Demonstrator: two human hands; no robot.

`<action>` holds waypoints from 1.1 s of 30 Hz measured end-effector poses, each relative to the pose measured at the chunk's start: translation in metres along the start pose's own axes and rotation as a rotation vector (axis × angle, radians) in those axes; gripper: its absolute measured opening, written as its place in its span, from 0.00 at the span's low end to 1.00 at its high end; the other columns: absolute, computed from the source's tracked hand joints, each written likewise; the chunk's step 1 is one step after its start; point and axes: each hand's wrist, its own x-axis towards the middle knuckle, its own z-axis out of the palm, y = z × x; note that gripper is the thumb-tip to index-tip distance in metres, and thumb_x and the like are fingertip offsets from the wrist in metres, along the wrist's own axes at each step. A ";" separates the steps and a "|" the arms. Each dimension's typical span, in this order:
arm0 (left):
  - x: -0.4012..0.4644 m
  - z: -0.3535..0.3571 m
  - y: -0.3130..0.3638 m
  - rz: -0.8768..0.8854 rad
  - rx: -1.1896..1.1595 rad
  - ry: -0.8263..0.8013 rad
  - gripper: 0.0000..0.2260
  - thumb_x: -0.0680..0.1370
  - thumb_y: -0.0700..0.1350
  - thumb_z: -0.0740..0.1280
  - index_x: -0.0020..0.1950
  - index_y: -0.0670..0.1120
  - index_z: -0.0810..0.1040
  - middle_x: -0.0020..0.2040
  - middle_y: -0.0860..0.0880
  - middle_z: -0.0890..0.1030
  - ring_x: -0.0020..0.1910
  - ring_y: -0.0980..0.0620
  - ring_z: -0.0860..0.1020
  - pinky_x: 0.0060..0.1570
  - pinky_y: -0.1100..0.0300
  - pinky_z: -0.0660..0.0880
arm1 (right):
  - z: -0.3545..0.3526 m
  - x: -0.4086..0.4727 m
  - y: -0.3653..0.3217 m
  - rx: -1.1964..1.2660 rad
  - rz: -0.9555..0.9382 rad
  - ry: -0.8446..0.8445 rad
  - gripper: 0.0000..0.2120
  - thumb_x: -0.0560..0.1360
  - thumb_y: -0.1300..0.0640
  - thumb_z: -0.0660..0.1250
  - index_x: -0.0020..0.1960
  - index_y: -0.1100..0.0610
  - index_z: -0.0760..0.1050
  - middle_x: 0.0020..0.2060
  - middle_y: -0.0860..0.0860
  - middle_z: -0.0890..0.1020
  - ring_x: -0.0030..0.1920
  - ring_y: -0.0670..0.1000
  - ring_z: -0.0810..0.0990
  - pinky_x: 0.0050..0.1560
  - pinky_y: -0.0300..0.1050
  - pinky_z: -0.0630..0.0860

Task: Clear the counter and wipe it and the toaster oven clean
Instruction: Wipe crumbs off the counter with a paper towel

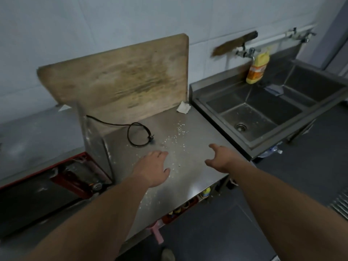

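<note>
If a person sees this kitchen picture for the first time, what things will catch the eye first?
A large stained wooden cutting board leans upright against the tiled wall behind the steel counter. White crumbs lie scattered beside a loose black power cord, and the left hand and right hand hover over them, holding nothing.

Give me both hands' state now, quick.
Left hand: open, flat over the crumbs, holding nothing.
Right hand: open, fingers loosely curled, holding nothing.

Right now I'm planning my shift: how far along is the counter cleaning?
Early. Crumbs still litter the counter, with a black cord, crumpled paper and a leaning cutting board. The left hand and right hand hover empty; no cloth visible. The toaster oven looks dusty.
</note>
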 end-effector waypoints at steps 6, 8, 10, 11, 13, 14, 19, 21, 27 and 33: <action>0.066 0.000 -0.006 -0.015 -0.021 -0.040 0.29 0.80 0.56 0.59 0.79 0.48 0.59 0.76 0.46 0.66 0.74 0.45 0.63 0.72 0.47 0.64 | -0.020 0.045 0.009 0.004 0.082 -0.004 0.38 0.75 0.38 0.65 0.79 0.46 0.54 0.74 0.55 0.68 0.69 0.59 0.72 0.65 0.53 0.73; 0.083 0.009 -0.007 -0.017 0.007 -0.079 0.29 0.80 0.57 0.59 0.79 0.49 0.59 0.75 0.46 0.66 0.74 0.44 0.64 0.72 0.47 0.65 | -0.027 0.064 0.009 0.002 0.078 0.014 0.37 0.75 0.38 0.65 0.79 0.46 0.54 0.73 0.54 0.69 0.68 0.58 0.72 0.64 0.53 0.73; 0.097 0.021 -0.005 -0.018 0.020 -0.118 0.29 0.79 0.57 0.59 0.78 0.49 0.60 0.74 0.46 0.68 0.73 0.44 0.65 0.70 0.47 0.65 | -0.034 0.081 0.008 0.000 0.058 0.006 0.37 0.75 0.38 0.65 0.79 0.46 0.54 0.73 0.55 0.69 0.68 0.59 0.72 0.65 0.53 0.73; 0.102 0.026 -0.003 -0.020 0.024 -0.126 0.29 0.79 0.58 0.59 0.77 0.49 0.61 0.74 0.46 0.68 0.72 0.45 0.65 0.70 0.47 0.66 | -0.035 0.088 0.008 -0.003 0.045 0.000 0.37 0.75 0.38 0.65 0.79 0.46 0.54 0.73 0.55 0.69 0.68 0.59 0.72 0.65 0.53 0.72; 0.117 0.031 0.003 -0.037 0.022 -0.130 0.29 0.79 0.58 0.58 0.77 0.49 0.61 0.74 0.46 0.68 0.73 0.45 0.65 0.70 0.47 0.65 | -0.039 0.109 0.010 -0.018 0.025 -0.014 0.37 0.75 0.38 0.65 0.79 0.46 0.54 0.73 0.55 0.69 0.69 0.58 0.71 0.66 0.53 0.71; 0.126 0.034 0.006 -0.058 0.011 -0.123 0.29 0.79 0.58 0.58 0.78 0.49 0.60 0.75 0.46 0.67 0.73 0.45 0.64 0.70 0.47 0.65 | -0.042 0.121 0.011 -0.030 0.010 -0.017 0.37 0.75 0.38 0.65 0.79 0.46 0.55 0.73 0.55 0.69 0.69 0.58 0.72 0.66 0.53 0.71; 0.140 0.053 0.024 -0.202 -0.055 -0.087 0.27 0.80 0.57 0.57 0.77 0.49 0.62 0.75 0.46 0.67 0.73 0.45 0.64 0.71 0.48 0.63 | -0.052 0.186 0.021 -0.090 -0.101 -0.057 0.36 0.76 0.39 0.64 0.79 0.47 0.55 0.74 0.55 0.68 0.70 0.58 0.71 0.66 0.51 0.70; 0.135 0.064 0.028 -0.320 -0.067 -0.092 0.25 0.80 0.56 0.56 0.76 0.49 0.63 0.74 0.46 0.68 0.73 0.46 0.65 0.71 0.48 0.63 | -0.052 0.211 0.024 -0.103 -0.148 -0.087 0.36 0.76 0.38 0.63 0.79 0.47 0.55 0.74 0.55 0.68 0.70 0.58 0.71 0.66 0.52 0.70; 0.140 0.087 0.043 -0.568 -0.078 -0.114 0.23 0.83 0.57 0.52 0.75 0.49 0.64 0.74 0.46 0.68 0.73 0.45 0.64 0.71 0.48 0.63 | -0.047 0.270 0.035 -0.122 -0.315 -0.180 0.35 0.76 0.39 0.62 0.79 0.47 0.56 0.71 0.55 0.71 0.67 0.58 0.73 0.62 0.52 0.73; 0.165 0.091 0.043 -0.641 -0.099 -0.129 0.24 0.83 0.57 0.53 0.77 0.49 0.62 0.75 0.47 0.66 0.75 0.46 0.62 0.72 0.48 0.61 | -0.040 0.305 0.030 -0.109 -0.375 -0.184 0.33 0.78 0.42 0.61 0.79 0.48 0.57 0.69 0.55 0.72 0.65 0.59 0.74 0.59 0.51 0.73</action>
